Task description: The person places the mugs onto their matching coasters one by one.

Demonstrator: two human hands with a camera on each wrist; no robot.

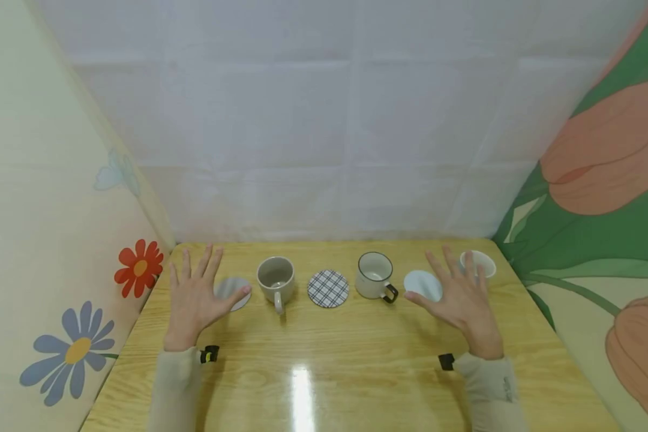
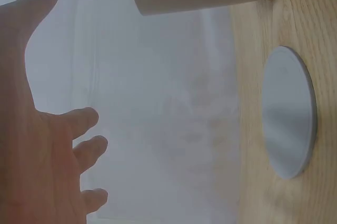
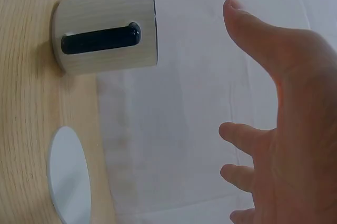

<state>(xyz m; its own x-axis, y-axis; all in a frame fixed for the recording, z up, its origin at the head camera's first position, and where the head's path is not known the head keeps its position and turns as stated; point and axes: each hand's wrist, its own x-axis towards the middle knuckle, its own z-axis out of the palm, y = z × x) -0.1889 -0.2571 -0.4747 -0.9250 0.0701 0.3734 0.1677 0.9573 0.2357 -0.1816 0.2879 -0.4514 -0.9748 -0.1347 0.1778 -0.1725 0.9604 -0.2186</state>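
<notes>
My left hand (image 1: 197,303) hovers over the table's left side, fingers spread and holding nothing. Below its thumb lies a round grey coaster (image 1: 230,289), also plain in the left wrist view as a thin grey disc (image 2: 288,111). Just right of that stands a beige mug (image 1: 276,281), its handle toward me. My right hand (image 1: 461,303) is likewise raised with spread fingers and holds nothing. A pale blue-white round coaster (image 1: 422,284) lies by its thumb. Left of this stands a cream mug (image 1: 374,276) with a dark rim and black handle (image 3: 100,39).
A round plaid coaster (image 1: 328,288) lies between the two mugs. Partly behind my right fingers is a white bowl or cup (image 1: 482,263) at the far right. A white cloth (image 1: 324,138) hangs along the back edge of the wooden table (image 1: 356,372), with printed flower cloths at both sides.
</notes>
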